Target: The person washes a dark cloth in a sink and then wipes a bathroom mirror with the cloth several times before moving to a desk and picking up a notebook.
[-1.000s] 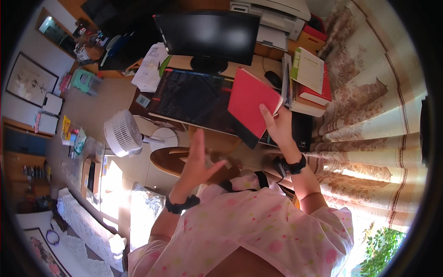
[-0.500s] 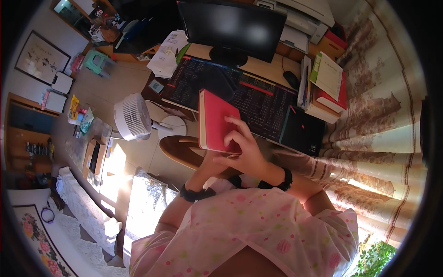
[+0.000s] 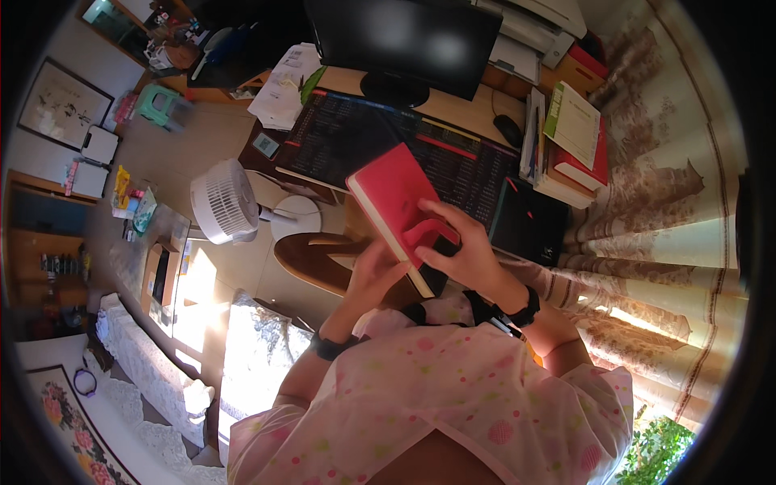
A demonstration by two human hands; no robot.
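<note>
A red hardcover notebook point(image 3: 392, 182) is held up at a tilt in front of my chest, its cream page edges facing left. My left hand point(image 3: 376, 275) grips it at the lower left, the fingers partly hidden beneath the book. A red strip, seemingly a closing flap point(image 3: 428, 233), bends up from the cover near its right side, with a dark area showing beside it. My right hand point(image 3: 469, 246) has this flap between thumb and fingers. Both wrists wear black bands.
Beyond the book stands a desk with a dark printed mat point(image 3: 339, 129), a monitor point(image 3: 404, 48), a mouse point(image 3: 508, 129) and stacked books point(image 3: 574, 153). A white fan point(image 3: 226, 202) and a brown wooden chair point(image 3: 311, 263) are to the left; curtains point(image 3: 647, 202) hang on the right.
The notebook has turned, its top leaning further left. My right hand has moved right and lifted the flap off the cover. My left hand now shows more at the lower left edge.
</note>
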